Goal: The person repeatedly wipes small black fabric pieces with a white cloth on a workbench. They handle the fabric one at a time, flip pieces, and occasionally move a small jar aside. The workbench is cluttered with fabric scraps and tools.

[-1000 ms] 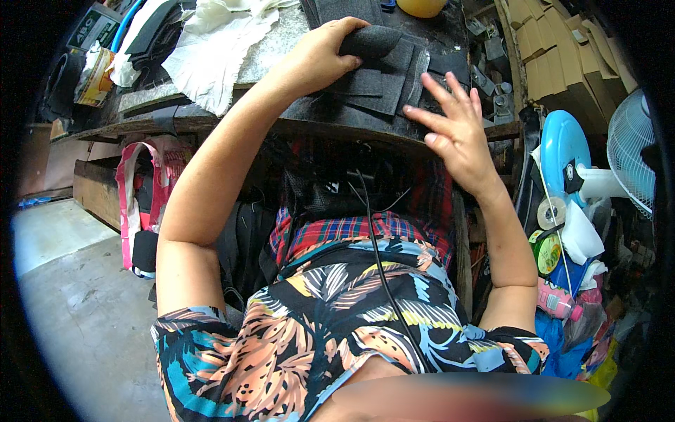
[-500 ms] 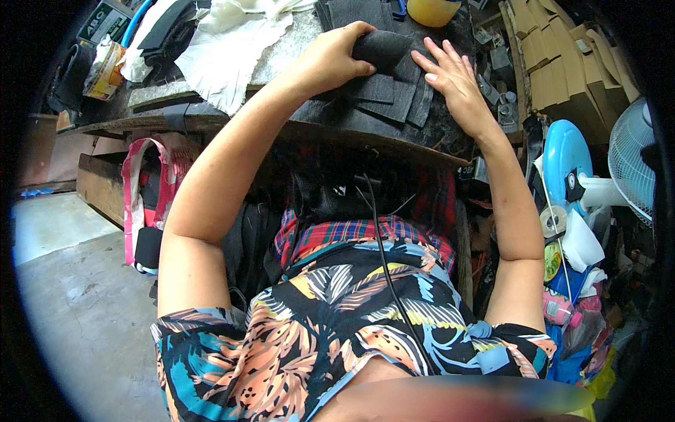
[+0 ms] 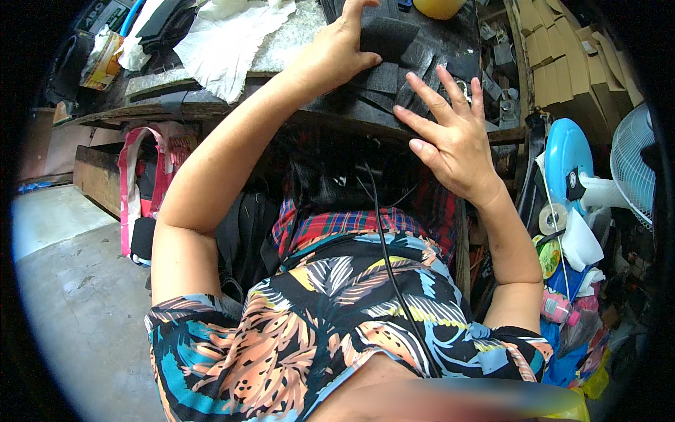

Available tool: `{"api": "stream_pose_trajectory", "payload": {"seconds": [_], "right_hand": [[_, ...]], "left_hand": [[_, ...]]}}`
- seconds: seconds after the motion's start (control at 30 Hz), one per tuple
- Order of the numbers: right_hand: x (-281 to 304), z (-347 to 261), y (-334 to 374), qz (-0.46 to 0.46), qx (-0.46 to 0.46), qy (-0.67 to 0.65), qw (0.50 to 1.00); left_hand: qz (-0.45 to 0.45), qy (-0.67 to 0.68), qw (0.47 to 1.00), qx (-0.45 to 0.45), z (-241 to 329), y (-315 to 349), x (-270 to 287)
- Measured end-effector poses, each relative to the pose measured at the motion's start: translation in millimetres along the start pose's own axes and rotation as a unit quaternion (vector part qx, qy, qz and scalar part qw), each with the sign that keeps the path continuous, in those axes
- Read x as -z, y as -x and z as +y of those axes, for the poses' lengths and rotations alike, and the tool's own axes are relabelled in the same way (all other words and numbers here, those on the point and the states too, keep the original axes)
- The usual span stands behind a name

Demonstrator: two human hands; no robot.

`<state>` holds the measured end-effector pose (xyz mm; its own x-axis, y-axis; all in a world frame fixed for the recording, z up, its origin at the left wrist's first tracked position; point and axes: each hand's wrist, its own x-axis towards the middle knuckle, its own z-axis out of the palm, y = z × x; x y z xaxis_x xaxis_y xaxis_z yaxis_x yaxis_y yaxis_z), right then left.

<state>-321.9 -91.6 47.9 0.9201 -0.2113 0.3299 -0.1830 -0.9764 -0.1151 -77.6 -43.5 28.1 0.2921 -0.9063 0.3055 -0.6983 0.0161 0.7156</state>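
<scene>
Dark rectangular fabric-like pieces lie in an overlapping pile on the worktable in front of me. My left hand rests at the left side of the pile. Its thumb and index finger are spread wide, with the top piece lying between them; its other fingers are mostly hidden. My right hand hovers at the table's near edge, right of the pile. Its fingers are stretched apart and hold nothing.
White cloth and folded black material lie on the table's left. A yellow round container stands behind the pile. Brown cardboard pieces are stacked at right, above a blue-and-white fan. A pink-trimmed bag hangs below left.
My right hand has drawn back toward me off the pile, its fingers spreading. My left hand has opened wider and shifted slightly left. The top dark piece now lies flatter.
</scene>
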Motion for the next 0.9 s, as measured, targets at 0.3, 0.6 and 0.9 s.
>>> {"api": "stream_pose_trajectory", "payload": {"seconds": [0.3, 0.6, 0.9], "right_hand": [[10.5, 60.3, -36.0, 0.076, -0.066, -0.186, 0.977], [-38.4, 63.7, -68.3, 0.015, -0.063, 0.05, 0.997], [-31.5, 61.9, -65.4, 0.048, -0.05, 0.105, 0.992]], "left_hand": [[-0.079, -0.069, 0.989, -0.103, -13.6, -6.2, 6.5], [-0.091, -0.034, 0.989, -0.11, -12.2, -9.6, 6.8], [-0.081, -0.027, 0.988, -0.127, -13.5, -9.5, 4.3]]}}
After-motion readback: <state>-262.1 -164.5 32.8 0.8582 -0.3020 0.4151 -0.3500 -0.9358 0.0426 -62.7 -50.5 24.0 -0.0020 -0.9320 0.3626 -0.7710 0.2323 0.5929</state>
